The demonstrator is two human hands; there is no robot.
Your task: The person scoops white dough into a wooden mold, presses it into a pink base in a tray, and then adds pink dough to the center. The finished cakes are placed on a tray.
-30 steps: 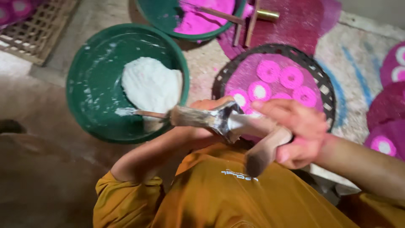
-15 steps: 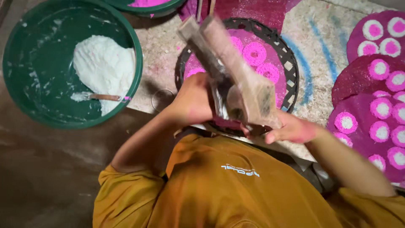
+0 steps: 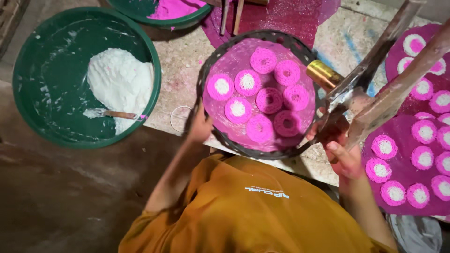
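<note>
Round black tray (image 3: 206, 70) lies straight ahead of me on the pale speckled floor (image 3: 183, 56), lined with pink cloth and carrying eight pink noodle rings (image 3: 269, 99), some filled white in the middle. To its left the large green basin (image 3: 28, 70) takes most of the room, with a heap of white dough (image 3: 119, 79) and a small wooden-handled spatula (image 3: 110, 113) lying in it; bare brown ground opens out below the basin. A second green basin (image 3: 159, 16) with pink dough sits cut off by the top edge. To the right, dark pink mats (image 3: 403, 126) hold more rings and run off the right edge, so that side is crowded. My left hand (image 3: 200, 125) rests on the tray's near left rim, its grip loosely on the edge. My right hand (image 3: 341, 152) is clenched around the wooden press (image 3: 389, 89), whose two long handles slant up to the upper right and whose brass cylinder (image 3: 323, 75) hangs over the tray's right rim. A thin white ring (image 3: 177, 118) lies on the floor beside the tray.
</note>
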